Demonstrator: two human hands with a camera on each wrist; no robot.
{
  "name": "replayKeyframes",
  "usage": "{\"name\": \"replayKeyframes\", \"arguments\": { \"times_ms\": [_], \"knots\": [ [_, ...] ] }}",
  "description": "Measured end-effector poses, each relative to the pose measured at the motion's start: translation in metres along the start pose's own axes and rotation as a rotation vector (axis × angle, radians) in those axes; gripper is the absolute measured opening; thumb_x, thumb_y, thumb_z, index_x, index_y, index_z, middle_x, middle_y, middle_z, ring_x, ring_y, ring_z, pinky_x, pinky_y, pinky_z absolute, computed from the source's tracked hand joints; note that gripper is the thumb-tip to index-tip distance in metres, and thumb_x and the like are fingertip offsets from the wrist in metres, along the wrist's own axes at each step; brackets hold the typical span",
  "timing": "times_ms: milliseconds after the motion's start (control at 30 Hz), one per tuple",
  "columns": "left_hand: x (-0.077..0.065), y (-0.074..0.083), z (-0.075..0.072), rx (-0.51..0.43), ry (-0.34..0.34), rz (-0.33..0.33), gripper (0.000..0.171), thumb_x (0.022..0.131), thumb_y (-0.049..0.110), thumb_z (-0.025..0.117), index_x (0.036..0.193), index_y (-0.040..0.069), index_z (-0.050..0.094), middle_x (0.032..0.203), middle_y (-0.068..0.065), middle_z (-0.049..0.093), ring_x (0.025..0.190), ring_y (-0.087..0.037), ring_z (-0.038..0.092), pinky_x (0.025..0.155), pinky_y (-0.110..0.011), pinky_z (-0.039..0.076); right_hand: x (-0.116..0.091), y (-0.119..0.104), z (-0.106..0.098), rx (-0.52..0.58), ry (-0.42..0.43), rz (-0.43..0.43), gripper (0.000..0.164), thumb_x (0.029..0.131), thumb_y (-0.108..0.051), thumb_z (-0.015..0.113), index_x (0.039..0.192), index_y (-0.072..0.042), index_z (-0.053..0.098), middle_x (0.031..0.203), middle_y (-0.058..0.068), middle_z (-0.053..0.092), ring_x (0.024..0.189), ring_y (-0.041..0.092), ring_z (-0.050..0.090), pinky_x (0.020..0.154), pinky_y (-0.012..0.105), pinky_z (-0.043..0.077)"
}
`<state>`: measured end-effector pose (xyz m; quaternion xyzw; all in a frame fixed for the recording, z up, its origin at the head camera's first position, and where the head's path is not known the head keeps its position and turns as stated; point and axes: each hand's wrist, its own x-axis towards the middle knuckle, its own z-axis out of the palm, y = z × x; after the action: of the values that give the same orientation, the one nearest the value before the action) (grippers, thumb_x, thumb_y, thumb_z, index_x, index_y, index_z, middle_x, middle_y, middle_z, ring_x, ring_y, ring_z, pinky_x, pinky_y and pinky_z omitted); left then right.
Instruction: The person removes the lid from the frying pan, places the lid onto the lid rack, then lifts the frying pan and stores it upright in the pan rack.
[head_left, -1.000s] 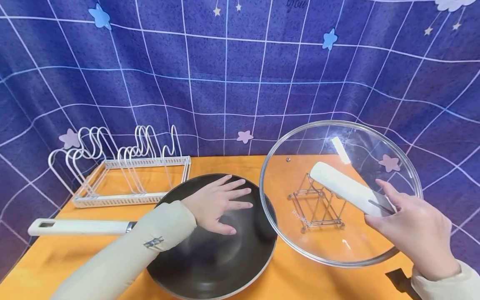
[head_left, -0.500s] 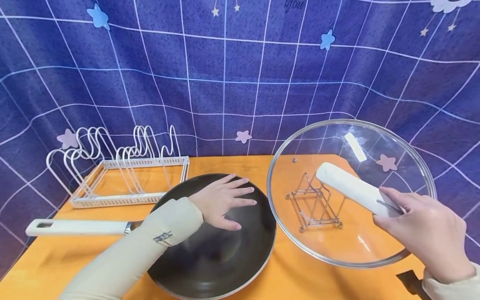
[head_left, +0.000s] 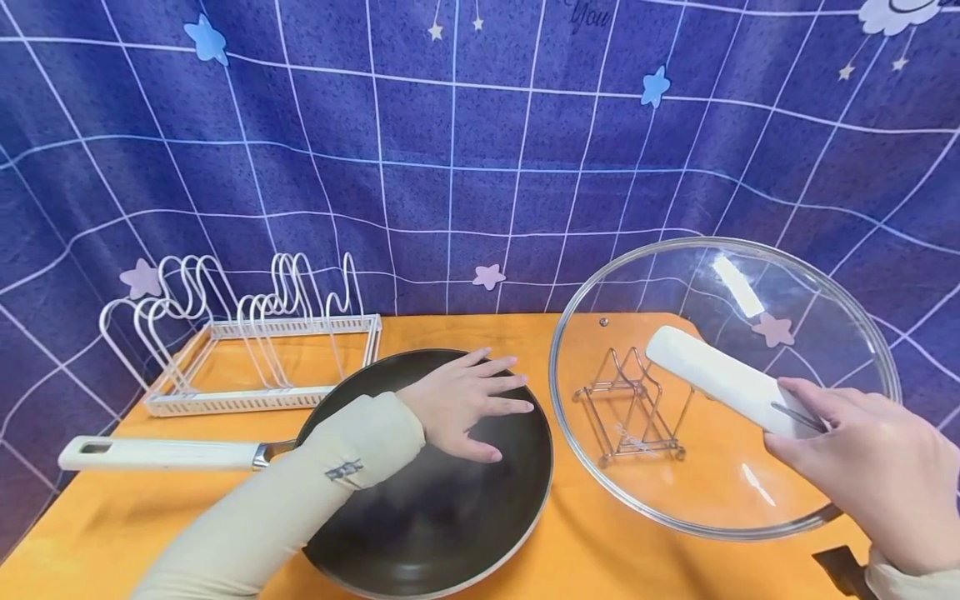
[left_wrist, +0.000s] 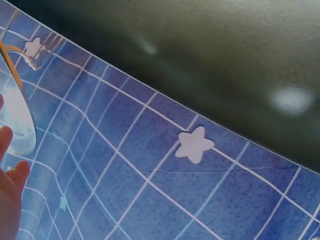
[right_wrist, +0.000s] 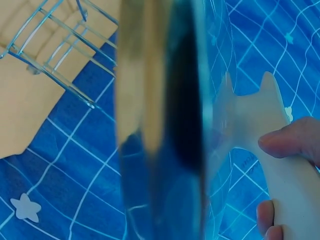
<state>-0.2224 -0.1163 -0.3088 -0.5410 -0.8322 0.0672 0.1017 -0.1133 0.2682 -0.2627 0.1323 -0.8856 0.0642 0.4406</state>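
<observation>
My left hand (head_left: 468,408) is spread over a dark frying pan (head_left: 427,525), its fingers straight and pointing to the right. The pan's long white handle (head_left: 168,453) extends left beyond my sleeve. My right hand (head_left: 877,458) grips the white handle (head_left: 727,379) of a round glass lid (head_left: 753,479), which is raised and tilted to the right of the pan. In the right wrist view, the lid's rim appears blurred and edge-on, with my thumb and fingertips around the pale handle (right_wrist: 275,150). Only a few left fingers show at the left wrist view's edge.
A white wire rack (head_left: 247,400) stands at the back left of the orange table (head_left: 600,558). Through the lid I see a small metal wire rack (head_left: 641,446). A dark object (head_left: 843,569) lies by my right sleeve. A blue grid-patterned curtain (head_left: 487,192) hangs behind.
My right hand and the lid have shifted right, away from the pan. My left hand has drifted slightly right over the pan, fingers still spread. The pan and racks stay put.
</observation>
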Motion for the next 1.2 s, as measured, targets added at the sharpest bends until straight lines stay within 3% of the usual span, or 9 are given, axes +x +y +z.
{"name": "replayKeyframes", "arguments": {
  "times_ms": [333, 367, 467, 567, 933, 1000, 1067, 1133, 1200],
  "knots": [
    [0.014, 0.007, 0.003, 0.031, -0.030, 0.037, 0.062, 0.089, 0.058, 0.053, 0.141, 0.025, 0.052, 0.147, -0.004, 0.048, 0.144, -0.028, 0.031, 0.118, -0.050, 0.020, 0.001, 0.003, -0.004, 0.013, -0.092, 0.089, 0.058, 0.046, -0.010, 0.076, 0.100, 0.012, 0.068, 0.076, 0.033, 0.064, 0.057, 0.044, 0.056, 0.042, 0.035, 0.036],
    [0.015, 0.008, 0.003, 0.042, -0.032, 0.039, 0.062, 0.089, 0.058, 0.052, 0.141, 0.025, 0.052, 0.147, -0.003, 0.048, 0.144, -0.028, 0.031, 0.118, -0.050, 0.021, 0.001, 0.005, -0.003, 0.013, -0.080, 0.076, 0.056, 0.054, -0.018, 0.077, 0.100, 0.013, 0.067, 0.078, 0.035, 0.063, 0.058, 0.047, 0.057, 0.043, 0.035, 0.037],
    [0.017, 0.008, 0.005, 0.071, -0.045, 0.043, 0.062, 0.089, 0.059, 0.050, 0.141, 0.027, 0.052, 0.148, -0.002, 0.047, 0.144, -0.027, 0.030, 0.118, -0.049, 0.020, 0.002, 0.010, 0.000, 0.021, -0.035, 0.034, 0.061, 0.068, -0.039, 0.068, 0.099, 0.013, 0.067, 0.079, 0.036, 0.063, 0.056, 0.049, 0.056, 0.043, 0.032, 0.037],
    [0.020, 0.008, 0.007, 0.086, -0.070, 0.041, 0.062, 0.090, 0.061, 0.048, 0.143, 0.028, 0.050, 0.150, -0.002, 0.045, 0.145, -0.026, 0.029, 0.119, -0.048, 0.019, 0.004, 0.014, 0.005, 0.054, 0.036, -0.035, 0.082, 0.078, -0.062, 0.042, 0.094, 0.014, 0.068, 0.073, 0.036, 0.062, 0.049, 0.047, 0.053, 0.040, 0.024, 0.032],
    [0.034, 0.010, 0.006, -0.038, -0.143, -0.026, 0.063, 0.091, 0.061, 0.047, 0.147, 0.031, 0.044, 0.156, -0.001, 0.035, 0.147, -0.024, 0.024, 0.118, -0.047, 0.022, 0.003, 0.024, 0.011, 0.054, 0.118, -0.136, 0.100, 0.085, -0.078, 0.025, 0.086, 0.012, 0.068, 0.069, 0.033, 0.063, 0.049, 0.045, 0.052, 0.047, 0.018, 0.030],
    [0.036, 0.010, 0.007, -0.046, -0.135, -0.022, 0.063, 0.091, 0.060, 0.048, 0.146, 0.030, 0.045, 0.156, -0.001, 0.035, 0.147, -0.024, 0.024, 0.118, -0.047, 0.021, 0.002, 0.026, 0.012, 0.087, 0.125, -0.105, 0.103, 0.083, -0.081, 0.025, 0.086, 0.013, 0.067, 0.072, 0.034, 0.062, 0.054, 0.033, 0.056, 0.057, 0.011, 0.029],
    [0.038, 0.010, 0.008, -0.041, -0.124, -0.024, 0.063, 0.091, 0.060, 0.049, 0.146, 0.031, 0.045, 0.156, -0.001, 0.035, 0.147, -0.024, 0.023, 0.119, -0.047, 0.020, 0.000, 0.027, 0.012, 0.131, 0.123, -0.059, 0.106, 0.081, -0.083, 0.026, 0.088, 0.015, 0.065, 0.074, 0.038, 0.060, 0.071, 0.006, 0.057, 0.069, 0.007, 0.024],
    [0.041, 0.010, 0.008, -0.039, -0.116, -0.028, 0.064, 0.091, 0.060, 0.049, 0.147, 0.030, 0.044, 0.156, -0.001, 0.034, 0.147, -0.024, 0.022, 0.119, -0.047, 0.020, -0.001, 0.027, 0.011, 0.172, 0.115, -0.010, 0.109, 0.078, -0.085, 0.028, 0.090, 0.018, 0.063, 0.077, 0.041, 0.058, 0.088, -0.015, 0.041, 0.077, 0.003, 0.017],
    [0.045, 0.010, 0.008, -0.037, -0.114, -0.037, 0.064, 0.091, 0.060, 0.049, 0.148, 0.030, 0.042, 0.157, 0.000, 0.032, 0.148, -0.024, 0.020, 0.119, -0.047, 0.019, -0.003, 0.030, 0.010, 0.200, 0.101, 0.028, 0.112, 0.076, -0.086, 0.029, 0.093, 0.020, 0.062, 0.079, 0.044, 0.056, 0.096, -0.022, 0.029, 0.080, 0.002, 0.015]
  ]
}}
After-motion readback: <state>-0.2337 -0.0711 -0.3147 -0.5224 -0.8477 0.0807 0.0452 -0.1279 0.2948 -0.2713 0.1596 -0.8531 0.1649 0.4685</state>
